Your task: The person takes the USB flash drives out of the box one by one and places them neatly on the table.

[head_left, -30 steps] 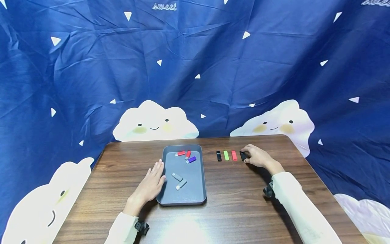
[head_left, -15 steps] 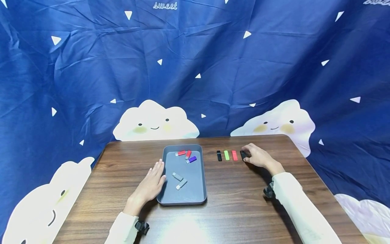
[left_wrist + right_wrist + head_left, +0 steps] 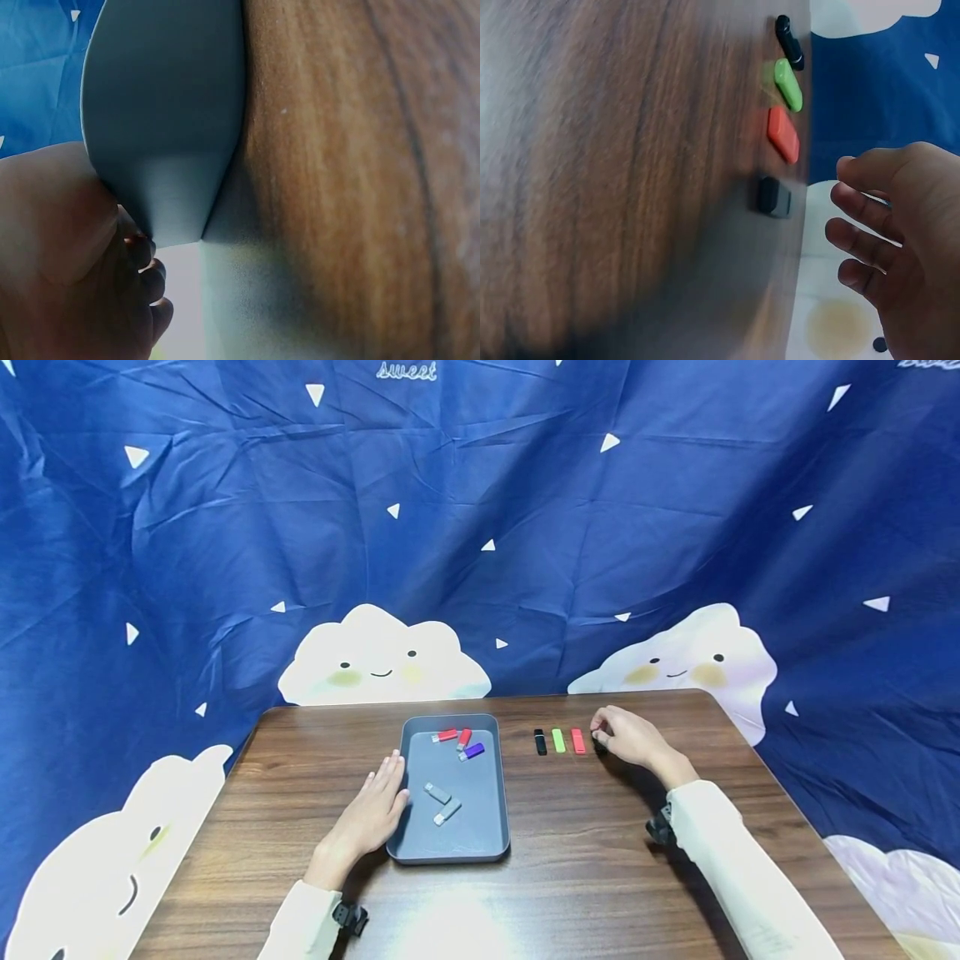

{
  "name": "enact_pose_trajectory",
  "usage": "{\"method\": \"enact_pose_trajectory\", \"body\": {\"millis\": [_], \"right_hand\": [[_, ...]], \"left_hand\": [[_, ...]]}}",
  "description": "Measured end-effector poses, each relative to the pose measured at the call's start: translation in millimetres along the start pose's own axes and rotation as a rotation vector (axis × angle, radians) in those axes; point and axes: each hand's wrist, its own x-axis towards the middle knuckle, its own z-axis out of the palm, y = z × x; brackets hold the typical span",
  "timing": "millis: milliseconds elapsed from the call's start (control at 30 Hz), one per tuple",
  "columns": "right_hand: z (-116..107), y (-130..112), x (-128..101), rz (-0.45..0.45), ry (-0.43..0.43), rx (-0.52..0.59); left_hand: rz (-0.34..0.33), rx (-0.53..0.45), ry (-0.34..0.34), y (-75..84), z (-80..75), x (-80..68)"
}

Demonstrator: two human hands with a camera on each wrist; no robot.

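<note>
In the head view, my left hand [image 3: 371,810] lies with straight fingers along the left side of a grey tray [image 3: 482,835]. The left wrist view shows the same hand [image 3: 64,262] against the tray's outer wall [image 3: 165,90]. My right hand [image 3: 628,739] hovers over a black USB flash drive [image 3: 774,197], the rightmost of a row on the table. Seen from the right wrist, this hand [image 3: 911,217] has loosely bent fingers, apart from the drive, with nothing between them. To the left lie a red drive [image 3: 577,741], a green drive [image 3: 558,741] and another black drive [image 3: 540,742].
Inside the tray, two red flash drives [image 3: 445,737] and a purple one [image 3: 472,751] lie near the far end, with two grey ones [image 3: 447,812] around the middle. A blue cloud-print curtain [image 3: 525,527] hangs behind the wooden table [image 3: 585,860].
My right hand has let go of the rightmost black drive and risen slightly off it. The left hand and the tray have stayed where they were.
</note>
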Motion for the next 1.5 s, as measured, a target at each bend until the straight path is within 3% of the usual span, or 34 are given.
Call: {"method": "enact_pose_trajectory", "body": {"millis": [433,967,1500], "right_hand": [[-14,-33,10,-0.063,-0.004,-0.046],[-30,-81,17,-0.246,0.031,-0.142],[-36,-122,22,-0.347,-0.011,-0.160]], "left_hand": [[-0.005,0.010,-0.013,0.3,1.1,-0.1],[-0.007,-0.003,-0.014,2.7,-2.6,-1.8],[-0.011,0.012,-0.025,0.9,-1.0,-0.4]]}}
